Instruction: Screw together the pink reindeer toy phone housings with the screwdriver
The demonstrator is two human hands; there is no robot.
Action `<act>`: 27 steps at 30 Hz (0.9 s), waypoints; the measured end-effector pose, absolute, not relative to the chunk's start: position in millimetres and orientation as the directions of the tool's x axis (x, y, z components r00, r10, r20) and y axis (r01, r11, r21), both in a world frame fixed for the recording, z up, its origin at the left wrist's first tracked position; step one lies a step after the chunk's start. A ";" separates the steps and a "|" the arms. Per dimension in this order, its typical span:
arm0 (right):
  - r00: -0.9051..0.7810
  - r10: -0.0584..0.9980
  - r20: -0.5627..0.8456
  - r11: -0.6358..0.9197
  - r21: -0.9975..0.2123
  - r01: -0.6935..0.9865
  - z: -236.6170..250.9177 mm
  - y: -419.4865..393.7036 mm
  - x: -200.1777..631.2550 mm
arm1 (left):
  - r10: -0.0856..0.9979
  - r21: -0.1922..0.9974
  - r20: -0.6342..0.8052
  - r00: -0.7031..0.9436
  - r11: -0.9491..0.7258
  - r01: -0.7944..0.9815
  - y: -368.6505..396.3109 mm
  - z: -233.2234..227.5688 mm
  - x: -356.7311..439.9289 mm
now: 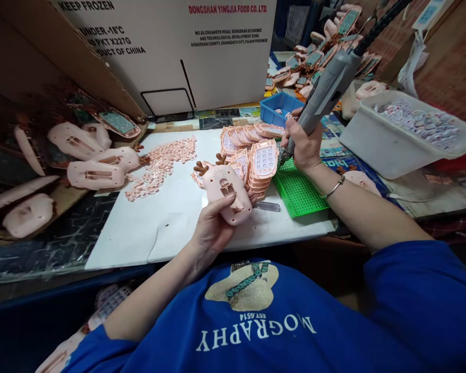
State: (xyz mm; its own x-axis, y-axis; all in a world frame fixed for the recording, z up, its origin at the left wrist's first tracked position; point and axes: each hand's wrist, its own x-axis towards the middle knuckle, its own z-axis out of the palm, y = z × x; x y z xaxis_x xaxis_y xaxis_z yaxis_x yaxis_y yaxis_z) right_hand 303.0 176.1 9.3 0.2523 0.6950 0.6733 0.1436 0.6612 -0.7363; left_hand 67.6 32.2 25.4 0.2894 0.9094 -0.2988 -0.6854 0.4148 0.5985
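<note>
Left hand (211, 228): grip closed around a pink toy phone shell (228, 194), back side up, brown antlers pointing away from the person, held just above the white counter (158, 217). Right hand (302, 145): grip clenched on a grey electric screwdriver (326, 93), tip down over a green screw tray (298, 191). Between the two grips: a stack of pink keypad fronts (258, 166). Beyond the left grip: loose pink buttons (163, 163).

"DONGSHAN YINGJIA FOOD CO. LTD." and "KEEP FROZEN" on the cardboard box (170, 46); "MOGRAPHY EST.6514" on the blue shirt (279, 331).
</note>
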 end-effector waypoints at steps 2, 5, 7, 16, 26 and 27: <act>0.243 0.679 0.693 0.681 -0.718 0.143 16.5 172.4 301.6 | 0.907 0.590 -0.324 0.267 0.415 -0.693 32.5 26.9 66.5; 0.270 0.671 0.691 0.689 -0.715 0.116 36.3 160.1 297.2 | 0.903 0.575 -0.355 0.240 0.413 -0.706 34.0 29.0 63.6; 0.288 0.668 0.686 0.690 -0.716 0.106 51.6 147.1 293.9 | 0.905 0.572 -0.366 0.216 0.402 -0.715 35.4 29.7 60.7; 0.180 0.720 0.671 0.691 -0.718 -0.087 90.7 69.2 269.8 | 0.930 0.609 -0.306 0.205 0.357 -0.708 43.0 29.3 59.4; 0.132 0.722 0.679 0.678 -0.657 -0.329 105.2 19.4 220.3 | 0.944 0.573 -0.222 0.244 0.329 -0.751 45.8 29.4 91.4; 0.125 0.724 0.678 0.676 -0.662 -0.324 104.8 18.6 216.8 | 0.946 0.567 -0.211 0.248 0.325 -0.757 45.7 29.4 92.6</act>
